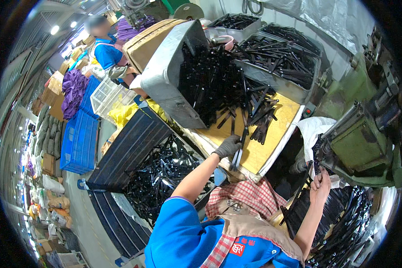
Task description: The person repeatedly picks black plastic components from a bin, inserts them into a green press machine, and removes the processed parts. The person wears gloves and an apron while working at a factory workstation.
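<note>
My left hand (228, 146), in a grey glove, is closed on a few flat black strips (236, 158) at the front of a yellow-topped work table (283, 129). Loose strips (263, 115) lie just beyond it, spilling from a grey plastic bin (169, 72) tipped on its side. My bare right hand (321, 182) is raised at the working end of a green machine (361, 144). Its fingers are bent close to the dark tooling (316, 152); whether they pinch a strip there is too small to tell.
Grey bins of strips (278, 57) stand at the back. A dark crate (127, 150) of strips is left of me; more strips (335, 214) are piled at lower right. A white sack (316, 129) hangs by the machine. Another person (105, 53) stands at far left near blue crates (78, 142).
</note>
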### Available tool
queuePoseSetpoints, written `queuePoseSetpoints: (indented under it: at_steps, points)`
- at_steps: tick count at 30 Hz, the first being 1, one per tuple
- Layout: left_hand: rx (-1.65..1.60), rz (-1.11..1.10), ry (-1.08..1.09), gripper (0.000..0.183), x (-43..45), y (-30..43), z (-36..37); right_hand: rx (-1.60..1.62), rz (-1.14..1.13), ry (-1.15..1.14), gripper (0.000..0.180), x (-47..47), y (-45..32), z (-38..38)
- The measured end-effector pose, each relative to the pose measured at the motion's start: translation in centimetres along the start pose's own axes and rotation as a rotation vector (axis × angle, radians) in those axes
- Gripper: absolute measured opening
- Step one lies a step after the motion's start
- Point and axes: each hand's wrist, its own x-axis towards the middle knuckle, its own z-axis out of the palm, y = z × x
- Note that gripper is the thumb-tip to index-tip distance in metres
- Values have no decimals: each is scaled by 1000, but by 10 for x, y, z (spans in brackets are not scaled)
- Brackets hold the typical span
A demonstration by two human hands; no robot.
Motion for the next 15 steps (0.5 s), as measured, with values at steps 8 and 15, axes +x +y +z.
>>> queuePoseSetpoints:
  at_steps: [8, 15]
  points:
    - [-1057, 4, -260, 16, -45, 104, 22, -725, -122, -246, 22, -59, 10, 44]
    - [-926, 97, -359, 12, -70, 220, 70, -927, -151, -378, 31, -69, 8, 46]
